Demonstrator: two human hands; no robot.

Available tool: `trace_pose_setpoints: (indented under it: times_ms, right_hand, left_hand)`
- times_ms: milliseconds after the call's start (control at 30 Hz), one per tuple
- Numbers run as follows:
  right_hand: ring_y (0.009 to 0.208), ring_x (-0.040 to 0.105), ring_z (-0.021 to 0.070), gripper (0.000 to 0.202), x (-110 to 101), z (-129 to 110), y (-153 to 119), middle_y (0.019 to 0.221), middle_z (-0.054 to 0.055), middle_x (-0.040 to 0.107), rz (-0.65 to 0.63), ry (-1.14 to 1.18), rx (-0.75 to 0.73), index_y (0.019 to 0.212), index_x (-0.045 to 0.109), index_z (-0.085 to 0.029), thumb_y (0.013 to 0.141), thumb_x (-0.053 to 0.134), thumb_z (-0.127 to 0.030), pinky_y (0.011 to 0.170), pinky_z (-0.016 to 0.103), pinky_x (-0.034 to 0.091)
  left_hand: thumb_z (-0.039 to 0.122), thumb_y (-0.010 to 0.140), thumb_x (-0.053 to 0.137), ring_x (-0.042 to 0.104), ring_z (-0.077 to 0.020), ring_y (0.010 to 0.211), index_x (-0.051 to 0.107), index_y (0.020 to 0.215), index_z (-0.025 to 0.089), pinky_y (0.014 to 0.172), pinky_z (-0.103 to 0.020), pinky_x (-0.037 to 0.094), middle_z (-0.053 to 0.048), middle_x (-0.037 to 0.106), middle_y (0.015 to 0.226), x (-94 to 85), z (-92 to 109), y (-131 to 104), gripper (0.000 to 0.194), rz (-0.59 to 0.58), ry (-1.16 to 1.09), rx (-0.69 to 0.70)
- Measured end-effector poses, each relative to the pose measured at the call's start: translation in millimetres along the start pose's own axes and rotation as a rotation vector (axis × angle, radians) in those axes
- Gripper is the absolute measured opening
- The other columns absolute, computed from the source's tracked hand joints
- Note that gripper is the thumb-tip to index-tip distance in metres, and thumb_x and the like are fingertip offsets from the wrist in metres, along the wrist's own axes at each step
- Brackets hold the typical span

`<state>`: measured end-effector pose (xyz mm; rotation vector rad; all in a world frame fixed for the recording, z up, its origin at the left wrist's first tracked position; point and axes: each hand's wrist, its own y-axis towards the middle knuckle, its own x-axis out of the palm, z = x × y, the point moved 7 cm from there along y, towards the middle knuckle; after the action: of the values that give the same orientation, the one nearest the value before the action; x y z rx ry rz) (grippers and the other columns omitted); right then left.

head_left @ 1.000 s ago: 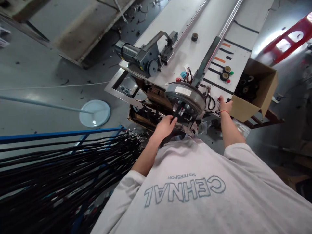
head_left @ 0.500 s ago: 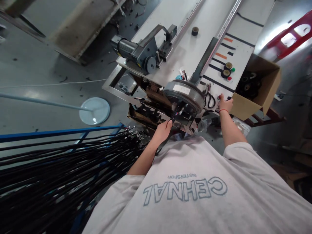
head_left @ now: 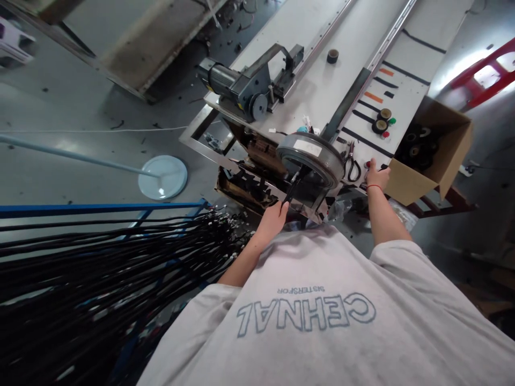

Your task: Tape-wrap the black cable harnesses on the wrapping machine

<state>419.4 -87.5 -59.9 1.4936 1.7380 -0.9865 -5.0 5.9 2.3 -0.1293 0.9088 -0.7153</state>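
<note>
- Had a dense spread of long black cables with pale connector ends point(head_left: 120, 241) close by the body, between eight and nine o'clock from the left hand, along a blue metal rack point(head_left: 100, 209).
- With the bare left hand point(head_left: 274, 219), grasped a slim black cable bundle point(head_left: 295, 187) between thumb and curled fingers; could not make out any continuation below the fist.
- Held that bundle with its long axis slanting from seven o'clock, at the left hand, to one o'clock, leading into the open middle of a dark grey ring-shaped machine head with a white label point(head_left: 326, 153).
- Rested the bare right hand point(head_left: 377, 176), a thin red band at the wrist, at the near edge of the long white bench point(head_left: 314, 96), thumb at a small red knob point(head_left: 368, 164); could not tell whether pressing, gripping or only touching.
- From the right hand, had the bundle well apart at nine o'clock, making the left hand clearly the nearer.
- Had black-handled snips point(head_left: 351, 156) just beside the right hand at ten o'clock, an open brown cardboard box point(head_left: 410, 182) at two.
- Farther off, had two black tape rolls point(head_left: 380, 126) at twelve o'clock from the right hand, and a dark grey cylindrical motor point(head_left: 227, 83) between ten and eleven from the ring.
</note>
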Motion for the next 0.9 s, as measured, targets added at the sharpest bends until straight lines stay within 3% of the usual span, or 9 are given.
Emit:
trace_pose_setpoints:
  times_ms: [167,467,767,900]
  right_hand:
    - [0.120,0.060,0.0360,0.062,0,0,2,0.123,0.022,0.063,0.012,0.028,-0.014,0.120,0.053,-0.014,0.087,0.058,-0.065,0.103,0.053,0.044]
    - [0.120,0.060,0.0346,0.057,-1,-1,1,0.125,0.022,0.062,-0.018,0.015,-0.015,0.120,0.053,-0.013,0.088,0.060,-0.060,0.104,0.050,0.044]
    - [0.120,0.060,0.0340,0.058,-2,-2,-1,0.125,0.021,0.062,-0.024,-0.001,-0.016,0.123,0.052,-0.014,0.089,0.058,-0.060,0.104,0.051,0.044]
    - [0.122,0.059,0.0333,0.057,-5,-3,-3,0.124,0.021,0.062,-0.024,-0.005,-0.024,0.123,0.051,-0.015,0.089,0.058,-0.060,0.104,0.049,0.045]
  left_hand:
    - [0.037,0.102,0.038,0.066,-0.0224,0.075,0.054,0.082,0.020,0.070,-0.029,0.044,-0.007,0.066,0.075,8.0,-1,-7,0.031,0.004,-0.038,0.030]
    - [0.045,0.099,0.033,0.059,-0.0167,0.066,0.050,0.076,0.020,0.066,-0.027,0.044,-0.002,0.060,0.067,22.0,-42,-41,0.038,-0.044,-0.289,-0.016]
    - [0.041,0.099,0.038,0.065,-0.0205,0.075,0.055,0.082,0.020,0.074,-0.029,0.047,-0.006,0.067,0.077,26.0,-19,-10,0.031,0.028,-0.223,-0.010]
    - [0.041,0.093,0.051,0.067,-0.0224,0.082,0.059,0.093,0.019,0.079,-0.031,0.048,-0.008,0.070,0.086,37.3,-40,-4,0.024,0.036,-0.185,-0.045]
